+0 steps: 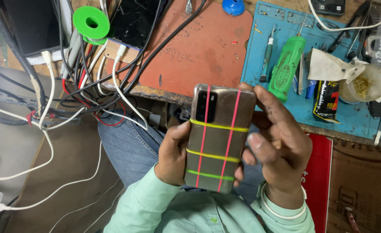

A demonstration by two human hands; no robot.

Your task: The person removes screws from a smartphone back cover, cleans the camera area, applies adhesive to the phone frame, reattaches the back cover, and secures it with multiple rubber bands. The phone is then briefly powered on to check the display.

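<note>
Both hands, left hand [173, 155] and right hand [281, 151], pinch a banded phone [218, 138] upright, camera end toward the desk [199, 51]; a green screwdriver [287, 67] lies beyond the right grip.

There is one phone [218, 138] with its back up, and five rubber bands go around it: two red ones along its length and three yellow-green ones across. Two hands are in view, the left hand [173, 157] and the right hand [281, 149]. On the bench lie two mats, one red-brown mat [199, 47] and one blue mat [350, 116], one green screwdriver [287, 67] and one green spool [91, 22].
</note>
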